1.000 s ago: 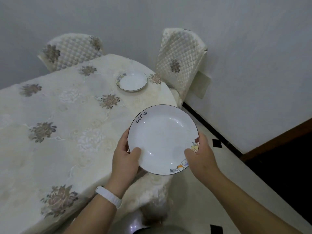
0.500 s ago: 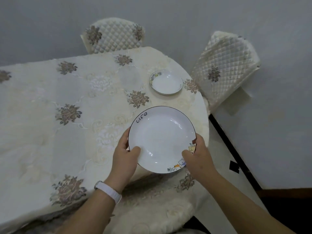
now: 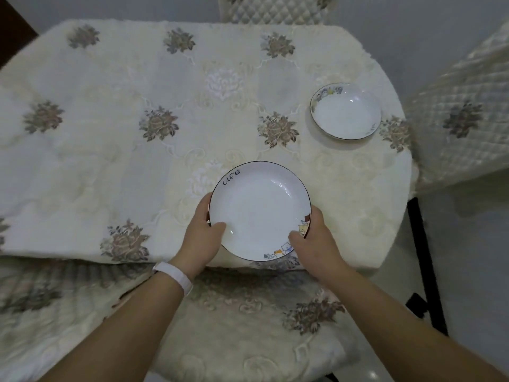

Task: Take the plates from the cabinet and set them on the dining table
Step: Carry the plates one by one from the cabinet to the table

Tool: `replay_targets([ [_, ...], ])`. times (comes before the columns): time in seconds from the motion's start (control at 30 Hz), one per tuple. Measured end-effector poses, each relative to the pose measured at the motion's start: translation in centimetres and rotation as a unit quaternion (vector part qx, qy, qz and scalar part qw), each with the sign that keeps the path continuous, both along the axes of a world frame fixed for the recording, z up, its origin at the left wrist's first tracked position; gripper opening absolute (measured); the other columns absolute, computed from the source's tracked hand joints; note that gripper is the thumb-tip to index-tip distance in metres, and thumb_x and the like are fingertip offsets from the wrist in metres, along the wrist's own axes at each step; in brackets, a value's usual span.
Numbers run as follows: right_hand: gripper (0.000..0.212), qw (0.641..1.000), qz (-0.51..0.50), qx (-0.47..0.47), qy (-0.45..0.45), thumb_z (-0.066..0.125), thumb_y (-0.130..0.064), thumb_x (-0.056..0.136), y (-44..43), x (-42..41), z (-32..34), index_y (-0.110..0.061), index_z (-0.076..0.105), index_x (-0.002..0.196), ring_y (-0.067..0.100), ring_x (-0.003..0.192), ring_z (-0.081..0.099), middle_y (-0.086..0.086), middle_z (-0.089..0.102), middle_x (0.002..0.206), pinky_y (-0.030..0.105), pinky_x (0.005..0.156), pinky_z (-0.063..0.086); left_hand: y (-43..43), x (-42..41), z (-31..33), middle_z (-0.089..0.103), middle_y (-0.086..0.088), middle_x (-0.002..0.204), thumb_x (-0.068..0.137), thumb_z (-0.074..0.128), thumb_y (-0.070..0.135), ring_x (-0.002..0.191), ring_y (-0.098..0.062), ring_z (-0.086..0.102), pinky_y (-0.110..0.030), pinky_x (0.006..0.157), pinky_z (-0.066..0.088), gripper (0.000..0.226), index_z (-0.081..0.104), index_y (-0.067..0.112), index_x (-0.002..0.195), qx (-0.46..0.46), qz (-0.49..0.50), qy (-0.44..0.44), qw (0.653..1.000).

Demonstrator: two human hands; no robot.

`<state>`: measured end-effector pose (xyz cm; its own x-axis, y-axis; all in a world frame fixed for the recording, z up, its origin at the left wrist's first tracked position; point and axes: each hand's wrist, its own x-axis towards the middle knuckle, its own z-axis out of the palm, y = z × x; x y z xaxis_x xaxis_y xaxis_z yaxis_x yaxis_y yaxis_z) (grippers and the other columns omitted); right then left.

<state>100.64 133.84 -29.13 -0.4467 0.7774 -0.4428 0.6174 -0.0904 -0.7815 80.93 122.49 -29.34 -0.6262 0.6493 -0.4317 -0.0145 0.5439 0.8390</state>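
We held one empty plate (image 3: 259, 210) at the worktop's (image 3: 110, 139) near edge, fingers (image 3: 217, 226) of both hands clasping its rim; a second empty plate (image 3: 346, 115) lay far right.

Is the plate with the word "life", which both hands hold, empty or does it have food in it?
Empty. The plate shows only its bare white inside; the left hand and right hand grip its rim.

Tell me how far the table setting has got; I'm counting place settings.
One smaller plate already sits on the dining table at its far right. A second, the "life" plate, is in both hands' grip, left hand and right hand, over the near edge, not clearly down. The cabinet isn't visible, so any remainder is unknown.
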Motion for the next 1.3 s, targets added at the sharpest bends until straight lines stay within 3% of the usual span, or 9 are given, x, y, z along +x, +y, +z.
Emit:
replay_targets([
  [0.07,0.056,1.0,0.025,-0.009,-0.004,0.054,-0.015,0.086,1.0,-0.3,-1.1,-0.026,0.032,0.137,0.011,0.085,0.057,-0.01,0.056,0.107,0.031,0.073,0.045,0.2,0.0,-1.1,0.062,0.008,0.113,0.082,0.052,-0.002,0.1,-0.009,0.059,-0.031,0.078,0.053,0.066,0.046,0.042,0.131,-0.021,0.018,-0.006,1.0],
  [0.13,0.056,0.999,0.047,-0.012,-0.014,0.054,-0.016,0.087,1.9,-0.6,-2.1,-0.026,0.032,0.137,0.006,0.084,0.057,-0.01,0.056,0.107,0.03,0.071,0.043,0.5,0.1,-2.0,0.062,0.007,0.111,0.083,0.053,0.0,0.098,-0.012,0.059,-0.037,0.081,0.053,0.064,0.046,0.046,0.127,-0.034,0.031,-0.002,0.999],
  [0.27,0.052,0.997,0.076,-0.014,-0.033,0.055,-0.016,0.088,3.9,-1.4,-4.2,-0.018,0.034,0.136,0.018,0.09,0.058,-0.009,0.055,0.105,0.028,0.069,0.04,1.4,0.2,-3.4,0.059,0.01,0.1,0.085,0.053,0.0,0.086,-0.006,0.057,-0.023,0.067,0.046,0.063,0.042,0.036,0.136,-0.057,0.058,0.0,0.997],
  [0.47,0.049,0.995,0.094,-0.016,-0.034,0.055,-0.014,0.089,5.3,-2.0,-5.5,-0.017,0.037,0.134,0.007,0.08,0.057,-0.008,0.056,0.104,0.027,0.07,0.039,2.5,-0.1,-4.8,0.056,0.012,0.094,0.085,0.054,0.0,0.08,-0.006,0.057,-0.023,0.063,0.043,0.062,0.04,0.032,0.137,-0.071,0.066,0.009,0.995],
  [0.63,0.047,0.995,0.083,-0.014,-0.051,0.056,-0.015,0.087,5.9,-2.3,-6.2,-0.019,0.042,0.131,0.01,0.081,0.057,-0.009,0.059,0.102,0.026,0.066,0.04,2.9,-0.6,-5.6,0.058,0.008,0.105,0.087,0.055,0.004,0.098,-0.021,0.058,-0.032,0.075,0.046,0.062,0.039,0.032,0.14,-0.071,0.054,0.001,0.996],
  [0.77,0.046,0.994,0.087,-0.014,-0.062,0.058,-0.019,0.086,6.0,-2.2,-6.2,-0.021,0.043,0.129,0.009,0.08,0.058,-0.011,0.06,0.099,0.027,0.066,0.041,2.8,-0.6,-5.5,0.06,0.006,0.107,0.087,0.056,0.003,0.096,-0.017,0.057,-0.024,0.071,0.043,0.062,0.041,0.033,0.139,-0.06,0.052,0.01,0.997],
  [0.93,0.042,0.991,0.104,-0.015,-0.081,0.059,-0.021,0.087,6.5,-2.2,-5.7,-0.019,0.045,0.127,0.003,0.074,0.054,-0.011,0.059,0.09,0.022,0.059,0.038,2.1,-0.7,-5.2,0.059,0.005,0.105,0.089,0.06,0.011,0.1,-0.02,0.058,-0.033,0.085,0.046,0.067,0.034,0.03,0.147,-0.075,0.044,0.006,0.996],
  [1.07,0.037,0.988,0.112,-0.001,-0.103,0.056,-0.029,0.091,7.8,-1.5,-4.2,-0.015,0.051,0.124,0.013,0.07,0.055,-0.008,0.056,0.08,0.029,0.063,0.039,1.1,-0.4,-4.1,0.06,-0.001,0.116,0.09,0.061,0.011,0.105,-0.018,0.059,-0.037,0.094,0.048,0.064,0.035,0.026,0.147,-0.067,0.056,-0.008,0.996],
  [1.3,0.049,0.959,0.212,0.136,-0.127,0.051,-0.038,0.093,8.9,-0.4,0.0,-0.014,0.046,0.136,0.024,0.116,0.05,0.007,0.048,0.134,0.034,0.092,0.041,-2.1,0.9,-0.5,0.054,-0.001,0.126,0.093,0.061,0.011,0.117,-0.018,0.053,-0.03,0.091,0.04,0.052,0.044,0.025,0.14,-0.034,0.089,0.048,0.994],
])
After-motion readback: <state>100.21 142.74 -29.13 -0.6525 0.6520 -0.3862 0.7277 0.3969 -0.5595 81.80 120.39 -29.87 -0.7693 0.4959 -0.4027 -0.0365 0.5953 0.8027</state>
